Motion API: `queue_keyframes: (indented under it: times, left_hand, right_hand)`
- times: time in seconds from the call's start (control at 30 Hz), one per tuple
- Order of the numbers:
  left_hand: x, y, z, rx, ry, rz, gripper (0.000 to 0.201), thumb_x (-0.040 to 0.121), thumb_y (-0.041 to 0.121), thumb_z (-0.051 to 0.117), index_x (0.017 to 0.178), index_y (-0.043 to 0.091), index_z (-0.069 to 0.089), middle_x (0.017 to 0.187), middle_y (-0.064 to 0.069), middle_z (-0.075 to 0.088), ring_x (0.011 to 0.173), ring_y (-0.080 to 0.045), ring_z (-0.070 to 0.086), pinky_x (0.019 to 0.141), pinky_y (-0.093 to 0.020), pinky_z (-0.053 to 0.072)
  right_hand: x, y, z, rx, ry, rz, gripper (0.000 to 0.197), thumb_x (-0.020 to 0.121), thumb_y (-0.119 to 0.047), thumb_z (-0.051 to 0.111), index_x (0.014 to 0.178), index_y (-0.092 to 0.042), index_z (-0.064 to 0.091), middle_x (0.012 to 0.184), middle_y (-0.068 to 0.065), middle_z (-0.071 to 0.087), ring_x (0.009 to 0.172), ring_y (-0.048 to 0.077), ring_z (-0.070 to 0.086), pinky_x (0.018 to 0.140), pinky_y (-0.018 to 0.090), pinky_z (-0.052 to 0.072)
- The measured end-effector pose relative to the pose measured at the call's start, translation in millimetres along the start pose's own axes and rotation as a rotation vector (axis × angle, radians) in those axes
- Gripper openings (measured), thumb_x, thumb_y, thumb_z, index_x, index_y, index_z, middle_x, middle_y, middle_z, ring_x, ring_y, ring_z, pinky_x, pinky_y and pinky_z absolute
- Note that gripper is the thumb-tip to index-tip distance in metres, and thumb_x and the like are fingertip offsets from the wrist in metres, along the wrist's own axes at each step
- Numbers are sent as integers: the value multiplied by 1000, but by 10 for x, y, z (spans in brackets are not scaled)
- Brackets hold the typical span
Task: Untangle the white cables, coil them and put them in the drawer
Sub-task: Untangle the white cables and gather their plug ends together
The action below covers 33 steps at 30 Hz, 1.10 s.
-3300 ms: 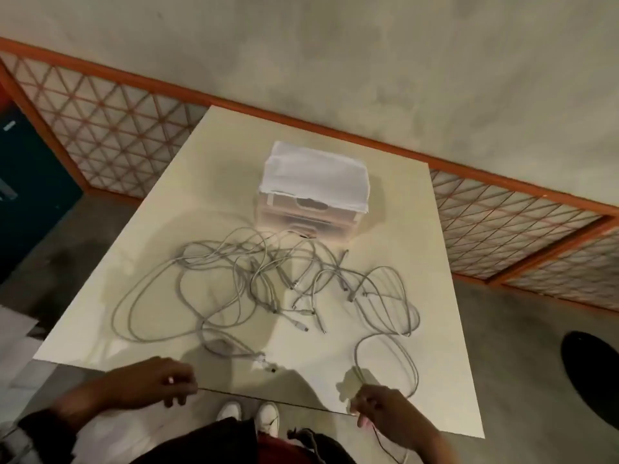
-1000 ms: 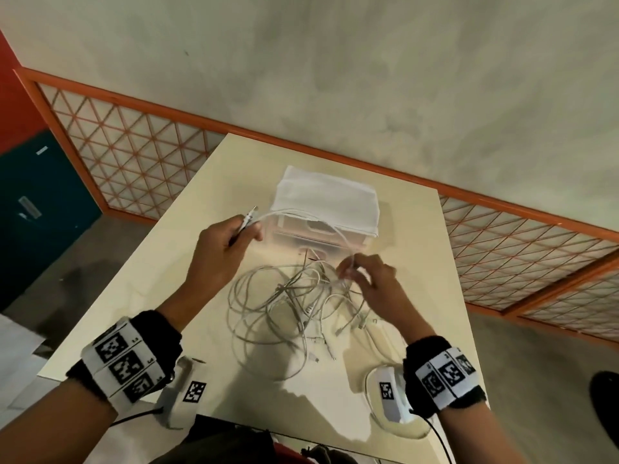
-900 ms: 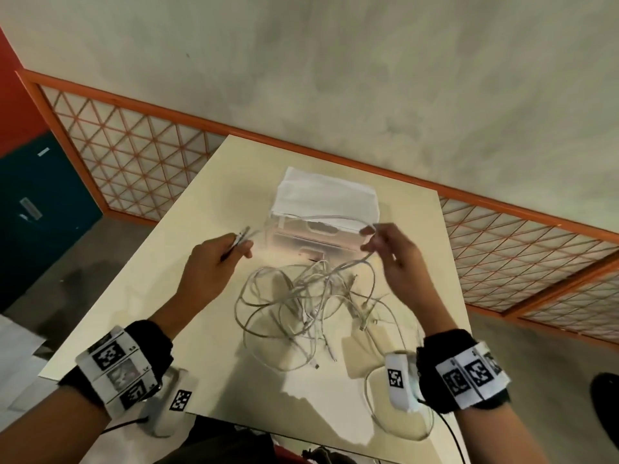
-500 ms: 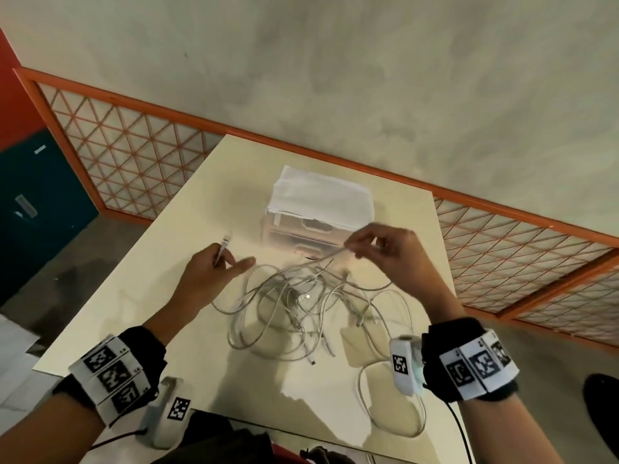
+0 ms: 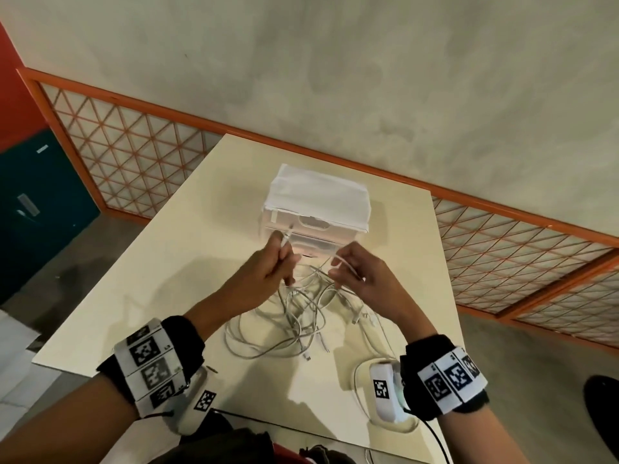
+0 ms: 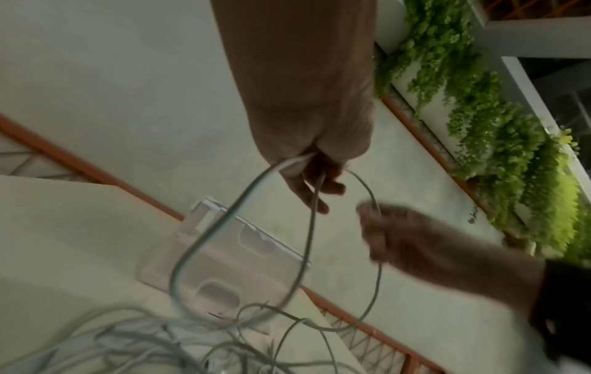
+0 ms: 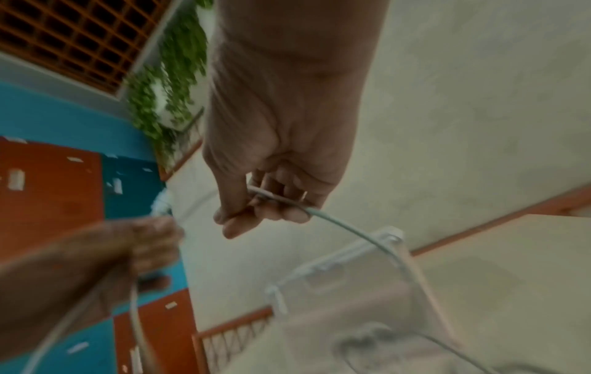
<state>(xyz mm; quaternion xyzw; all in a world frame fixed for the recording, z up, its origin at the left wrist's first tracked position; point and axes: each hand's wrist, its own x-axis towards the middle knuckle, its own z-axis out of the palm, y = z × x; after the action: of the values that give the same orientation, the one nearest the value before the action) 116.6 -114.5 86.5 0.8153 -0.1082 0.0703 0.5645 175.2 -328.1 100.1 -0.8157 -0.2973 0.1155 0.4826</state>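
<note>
Above tabletop centre | left hand pinching cable plug end | right hand pinching same white cable | tangled white cables beneath, near closed drawer unit

Both forearms extend forward, hands raised and close together, each wrist wearing a marker-printed band. Left hand: fingers curled, thumb and forefinger pinching a cable end. Right hand: fingers curled, pinching a cable strand.
</note>
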Motion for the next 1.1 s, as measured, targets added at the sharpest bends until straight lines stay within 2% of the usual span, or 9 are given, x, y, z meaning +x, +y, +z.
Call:
queue_keyframes:
  times: [0.07, 0.17, 0.3, 0.4, 0.6, 0.77, 0.87, 1.0, 1.1]
  left_hand:
    - [36, 34, -129, -23, 196, 36, 28, 98, 13, 41, 78, 25, 25, 67, 3, 43, 53, -8, 52, 56, -30, 52]
    - [78, 14, -346, 8, 431, 70, 31, 98, 14, 43, 77, 27, 24, 67, 0, 41, 51, -15, 41, 50, -26, 39]
    - [34, -167, -398, 113, 536, 11, 30, 97, 12, 44, 76, 21, 25, 67, -6, 46, 56, -17, 44, 54, -15, 37]
    - [-39, -394, -362, 213, 466, -163, 35, 95, 13, 48, 72, 22, 24, 64, -2, 56, 52, -14, 52, 55, -17, 40]
    - [-199, -717, -251, 270, 207, -315, 40, 92, 5, 53, 69, 21, 24, 62, 2, 63, 41, -11, 51, 57, -30, 42]
    - [-186, -744, -184, 282, 183, -330, 40, 91, 7, 54, 69, 22, 25, 61, 5, 63, 40, -7, 53, 58, -34, 46]
    - [-180, -718, -196, 300, 192, -316, 31, 91, 9, 57, 75, 16, 32, 73, 3, 65, 64, -21, 63, 66, -36, 49]
    - [-122, -477, -145, 282, 253, -220, 24, 95, 22, 49, 92, 2, 36, 102, 1, 61, 81, -18, 57, 74, -25, 38]
    - [-53, -211, -41, 189, 165, -143, 28, 95, 33, 41, 94, 5, 35, 127, 5, 54, 103, -4, 55, 88, -22, 35]
  right_hand:
    - [-101, 315, 18, -171, -40, 52, 16, 92, -21, 59, 81, -12, 53, 66, -9, 61, 65, 9, 60, 68, 26, 46]
    - [-253, 842, 96, -302, -22, 117, 16, 93, -27, 54, 78, -27, 52, 74, -17, 57, 79, 21, 59, 77, 42, 45]
    - [-278, 1101, 124, -288, 62, 146, 17, 96, -17, 50, 91, -11, 65, 89, -11, 66, 88, 18, 63, 84, 37, 46]
    - [-176, 851, -30, -205, 188, 123, 16, 98, -9, 45, 91, -10, 60, 82, -4, 70, 82, 9, 66, 78, 24, 46]
    - [106, 72, -397, 87, 414, -93, 13, 99, -14, 45, 92, -18, 55, 64, 3, 54, 56, 14, 54, 64, 37, 50]
    - [186, -314, -509, 148, 411, -214, 18, 95, -13, 54, 89, -24, 68, 61, -13, 52, 60, 9, 41, 59, 20, 34]
    - [184, -323, -520, 126, 363, -212, 13, 92, -9, 58, 92, -16, 70, 69, -19, 64, 61, 5, 46, 62, 14, 38]
    - [122, -156, -343, 101, 199, -137, 10, 86, -12, 64, 92, -9, 72, 85, 6, 71, 60, 4, 53, 63, 15, 45]
    - [84, -84, -99, 45, 107, -97, 12, 85, -12, 66, 91, -5, 73, 81, 5, 70, 59, 2, 55, 62, 14, 45]
